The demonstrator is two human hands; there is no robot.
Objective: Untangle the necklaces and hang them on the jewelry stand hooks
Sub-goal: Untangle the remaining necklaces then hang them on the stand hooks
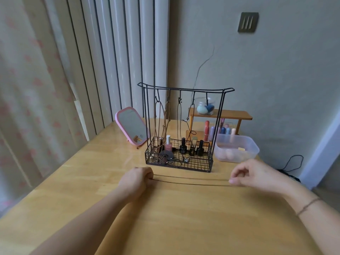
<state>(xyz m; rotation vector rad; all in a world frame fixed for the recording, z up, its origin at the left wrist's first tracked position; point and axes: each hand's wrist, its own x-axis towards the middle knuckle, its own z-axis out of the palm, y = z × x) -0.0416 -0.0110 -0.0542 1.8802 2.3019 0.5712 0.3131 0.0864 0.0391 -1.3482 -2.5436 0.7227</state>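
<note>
— While the desk [77, 183] carried everything, how far along was the job at the jewelry stand [184, 126]?

— Most of it looked done, I'd judge. Four of the stand's five hooks each had a necklace hanging from it, down toward the wire basket at the stand's foot. The rightmost hook [207, 97] seemed bare, though the jar behind made that hard to tell.

— And the last necklace?

— A thin brown cord [191, 180] was stretched taut just in front of the stand, low over the desk, as a doubled strand with no knot showing. The left hand [138, 178] had a fisted grip round one end; the right hand [257, 173] pinched the other between thumb and fingertips. What remained, probably, was lifting it onto that free hook.

— Anything in the way?

— A clear plastic tub [237, 149] sat just right of the stand, a wooden shelf [220, 115] with bottles behind it, a pink mirror [131, 125] to the stand's left. Nail polish bottles [183, 147] and small trinkets crowded the stand's basket, where a dangling cord could snag.
</note>
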